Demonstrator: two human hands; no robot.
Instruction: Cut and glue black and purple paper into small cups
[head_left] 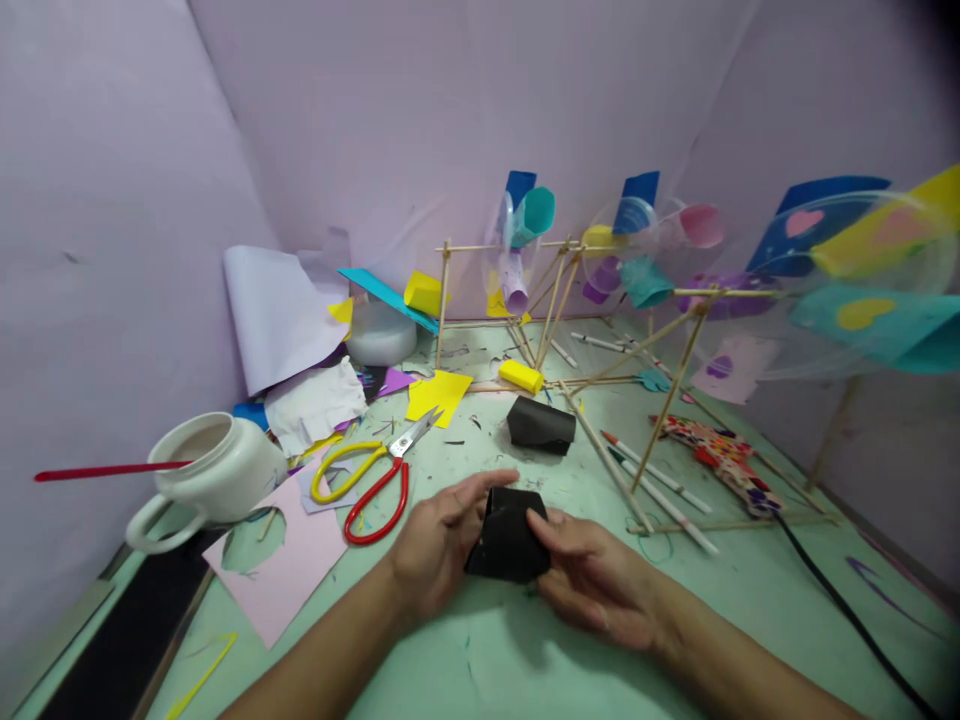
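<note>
Near the front of the table, a curled piece of black paper sits between my two hands. My left hand cups its left side, with the index finger stretched out past the top edge. From the right, my right hand grips it, thumb on the front face and fingers underneath. Just beyond lies a second rolled piece of black paper, and behind that a small yellow paper roll. To the left of my hands, scissors with one yellow and one red handle lie open.
A white pot with a red stick stands left, by cut pink paper. Stick frames carrying plastic discs and coloured paper tubes rise at the back and right. A patterned glue gun with a black cord and several pens lie right.
</note>
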